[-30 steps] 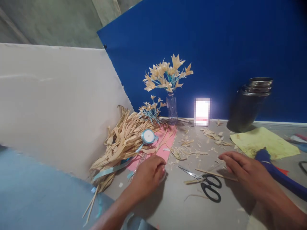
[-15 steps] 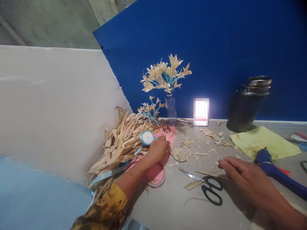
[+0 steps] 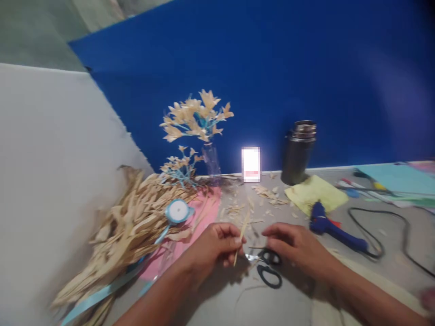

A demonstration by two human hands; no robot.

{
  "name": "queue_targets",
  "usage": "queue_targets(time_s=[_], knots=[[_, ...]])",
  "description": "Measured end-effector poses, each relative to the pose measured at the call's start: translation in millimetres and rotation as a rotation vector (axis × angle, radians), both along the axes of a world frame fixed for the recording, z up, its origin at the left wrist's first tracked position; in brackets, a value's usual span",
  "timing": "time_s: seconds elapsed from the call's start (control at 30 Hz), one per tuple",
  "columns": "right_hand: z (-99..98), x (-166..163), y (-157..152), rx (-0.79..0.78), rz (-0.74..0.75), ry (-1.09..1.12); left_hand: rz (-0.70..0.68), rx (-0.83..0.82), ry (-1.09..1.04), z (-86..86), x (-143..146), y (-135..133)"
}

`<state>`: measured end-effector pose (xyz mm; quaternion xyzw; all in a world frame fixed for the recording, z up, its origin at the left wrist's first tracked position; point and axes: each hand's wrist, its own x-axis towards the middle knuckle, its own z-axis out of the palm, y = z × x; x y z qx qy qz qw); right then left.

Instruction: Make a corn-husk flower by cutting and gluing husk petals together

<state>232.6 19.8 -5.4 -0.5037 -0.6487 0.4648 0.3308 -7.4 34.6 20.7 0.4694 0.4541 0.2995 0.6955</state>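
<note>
My left hand (image 3: 219, 244) pinches a thin pale strip of dried husk (image 3: 244, 226) between thumb and fingers, holding it tilted above the grey table. My right hand (image 3: 295, 246) hovers to its right with fingers loosely curved and apart; I see nothing between them. Below and between both hands lie scissors (image 3: 252, 257) with black handles, partly covered by my right hand's fingers. A heap of dried husks (image 3: 136, 217) lies to the left, with a roll of light blue ribbon (image 3: 178, 212) on its edge, beside pink paper (image 3: 210, 203).
Husk flowers (image 3: 190, 113) stand in a clear bottle (image 3: 211, 160) against the blue board. Behind the scraps are a bright blurred-out screen (image 3: 251, 164) and a dark flask (image 3: 296, 158). On the right, a blue glue gun (image 3: 340, 233) with a black cord touches yellow paper (image 3: 326, 192).
My left hand has moved off the pink paper toward the middle and now holds a husk strip. My right hand has come closer to the scissors. The view has turned right.
</note>
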Motion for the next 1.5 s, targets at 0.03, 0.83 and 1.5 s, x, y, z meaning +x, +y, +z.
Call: queue_targets(time_s=[0.03,0.83,1.5], knots=[[2.2,-2,-1,-0.056,0.054,0.107,-0.061,-0.023,-0.007,-3.5,10,-7],[3.7,-3,-8,-0.067,0.057,0.073,0.084,0.646,1.312,13.0,-15,24],[-12.1,3,-3,0.082,-0.047,-0.2,0.367,0.468,0.47,-2.8,-46,55]])
